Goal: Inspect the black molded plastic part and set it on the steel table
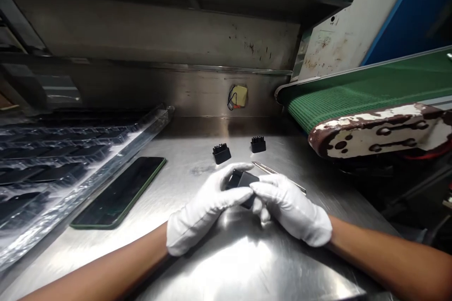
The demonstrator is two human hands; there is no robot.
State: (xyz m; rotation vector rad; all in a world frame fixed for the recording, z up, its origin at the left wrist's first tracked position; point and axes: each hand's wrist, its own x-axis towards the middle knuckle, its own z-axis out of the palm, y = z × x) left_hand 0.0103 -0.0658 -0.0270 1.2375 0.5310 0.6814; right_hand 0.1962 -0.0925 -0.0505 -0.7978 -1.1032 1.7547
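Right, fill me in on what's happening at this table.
A person's gloved left hand and right hand hold a small black box between them. Beyond it, two black blocks stand apart on the metal table. A thin metal rod lies partly behind the right hand. A phone lies on the left, beside a clear plastic tray.

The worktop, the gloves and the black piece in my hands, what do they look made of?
Worktop: probably stainless steel, semi-gloss, given its grey sheen and blurred bright reflections. Gloves: matte white fabric, perhaps cotton, with soft wrinkles. Black piece: likely satin plastic, from its smooth flat faces, though coated metal is possible.
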